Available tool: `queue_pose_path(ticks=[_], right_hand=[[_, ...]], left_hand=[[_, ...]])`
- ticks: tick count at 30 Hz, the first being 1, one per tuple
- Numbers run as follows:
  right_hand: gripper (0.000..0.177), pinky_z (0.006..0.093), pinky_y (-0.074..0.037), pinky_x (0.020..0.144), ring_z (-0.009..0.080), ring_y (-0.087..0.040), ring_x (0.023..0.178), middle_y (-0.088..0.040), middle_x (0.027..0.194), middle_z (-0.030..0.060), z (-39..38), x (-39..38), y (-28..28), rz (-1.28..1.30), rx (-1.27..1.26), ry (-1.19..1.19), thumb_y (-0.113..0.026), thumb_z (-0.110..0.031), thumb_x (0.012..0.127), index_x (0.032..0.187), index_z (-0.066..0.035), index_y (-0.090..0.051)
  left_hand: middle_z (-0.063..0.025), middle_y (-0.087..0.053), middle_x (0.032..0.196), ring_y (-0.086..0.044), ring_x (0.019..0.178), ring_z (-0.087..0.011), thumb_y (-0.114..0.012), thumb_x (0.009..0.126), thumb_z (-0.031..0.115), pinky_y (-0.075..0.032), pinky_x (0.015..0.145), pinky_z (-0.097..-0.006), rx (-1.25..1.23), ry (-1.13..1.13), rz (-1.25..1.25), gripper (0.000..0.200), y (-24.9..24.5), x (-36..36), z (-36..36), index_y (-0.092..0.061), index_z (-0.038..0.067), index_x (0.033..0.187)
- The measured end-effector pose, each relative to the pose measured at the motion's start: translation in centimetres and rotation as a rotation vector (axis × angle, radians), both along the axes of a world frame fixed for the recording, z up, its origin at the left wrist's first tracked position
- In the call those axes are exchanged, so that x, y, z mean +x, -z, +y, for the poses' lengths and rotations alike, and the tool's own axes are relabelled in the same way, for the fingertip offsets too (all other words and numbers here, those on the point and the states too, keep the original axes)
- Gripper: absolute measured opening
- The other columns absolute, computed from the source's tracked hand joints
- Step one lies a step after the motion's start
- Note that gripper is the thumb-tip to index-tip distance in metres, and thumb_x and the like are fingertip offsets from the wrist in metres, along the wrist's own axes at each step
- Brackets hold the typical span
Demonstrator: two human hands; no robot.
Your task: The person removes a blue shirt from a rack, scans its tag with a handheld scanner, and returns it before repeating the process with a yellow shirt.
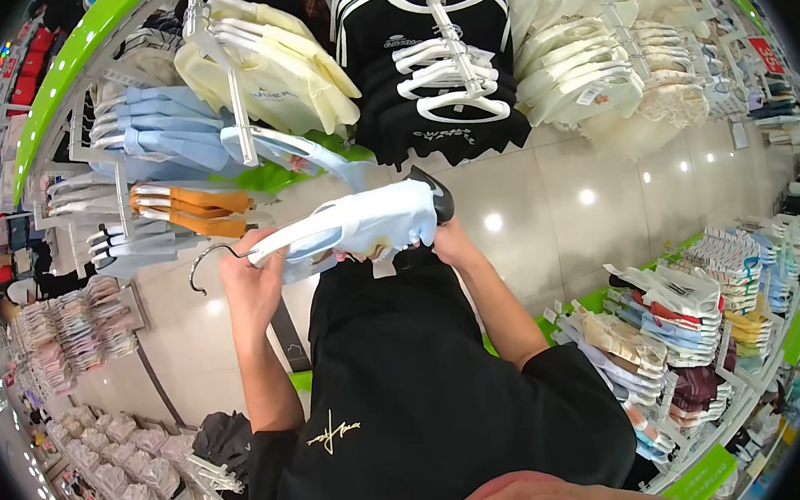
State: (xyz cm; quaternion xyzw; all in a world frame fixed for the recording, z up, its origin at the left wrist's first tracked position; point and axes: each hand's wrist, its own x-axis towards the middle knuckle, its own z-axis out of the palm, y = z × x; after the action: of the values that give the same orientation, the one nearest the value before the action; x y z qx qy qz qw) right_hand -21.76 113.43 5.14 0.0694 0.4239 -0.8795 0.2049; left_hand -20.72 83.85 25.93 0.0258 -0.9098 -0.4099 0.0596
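Note:
I hold a white plastic hanger point(300, 234) with a metal hook, carrying a light blue garment point(374, 222), in front of my chest. My left hand point(250, 282) grips the hanger near its hook end. My right hand point(451, 241) grips the garment at the other end, where a dark piece point(439, 195) sticks out. I wear a black T-shirt point(411, 390).
A rack ahead carries hung clothes: light blue tops point(165, 127), pale yellow tops point(278, 67), black tops point(433, 69) and cream tops point(582, 57). Shelves with folded garments point(687, 312) stand to the right, packed items point(127, 478) lower left. A glossy tiled floor point(585, 207) lies between.

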Motion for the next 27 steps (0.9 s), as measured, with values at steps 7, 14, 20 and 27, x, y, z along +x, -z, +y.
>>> queue_pose_path(ticks=[7,14,20,27], right_hand=[[0.029,0.0296,-0.051,0.060,0.0136,-0.064,0.076,-0.070,0.098,0.0049,0.2,0.2,0.8,-0.010,-0.046,0.056,-0.069,-0.005,0.099,0.128,-0.006,-0.065],[0.039,0.0290,-0.047,0.067,0.0155,-0.061,0.074,-0.065,0.090,0.0061,-0.1,0.9,-1.8,0.040,-0.168,0.023,-0.077,-0.019,0.094,0.127,-0.005,-0.062],[0.040,0.0288,-0.044,0.068,0.0139,-0.059,0.071,-0.063,0.083,0.0046,-0.8,0.3,-4.0,0.000,-0.051,-0.067,-0.080,-0.006,0.089,0.124,-0.005,-0.062],[0.030,0.0279,-0.051,0.063,0.0112,-0.060,0.072,-0.071,0.096,0.0064,-4.8,-2.1,-3.6,0.035,0.321,-0.022,-0.079,0.002,0.085,0.112,-0.004,-0.067]], left_hand=[[-0.0111,-0.071,0.083,-0.061,0.072,-0.0140,-0.075,0.094,0.008,-0.050,0.070,-0.0293,0.005,-0.042,-0.021,0.015,-1.8,-1.8,-1.8,-0.073,-0.004,0.104],[-0.0087,-0.071,0.083,-0.060,0.074,-0.0129,-0.074,0.094,0.006,-0.050,0.072,-0.0289,0.076,-0.005,-0.009,0.015,-3.1,-5.4,-3.0,-0.073,-0.004,0.104],[-0.0048,-0.071,0.084,-0.059,0.077,-0.0096,-0.074,0.095,0.007,-0.050,0.073,-0.0269,0.251,0.064,0.003,0.016,-3.4,-7.3,-4.6,-0.073,-0.006,0.104],[-0.0038,-0.071,0.082,-0.058,0.075,-0.0077,-0.077,0.095,0.009,-0.049,0.069,-0.0260,0.338,0.140,0.028,0.017,-2.2,-8.9,-7.6,-0.074,-0.005,0.105]])
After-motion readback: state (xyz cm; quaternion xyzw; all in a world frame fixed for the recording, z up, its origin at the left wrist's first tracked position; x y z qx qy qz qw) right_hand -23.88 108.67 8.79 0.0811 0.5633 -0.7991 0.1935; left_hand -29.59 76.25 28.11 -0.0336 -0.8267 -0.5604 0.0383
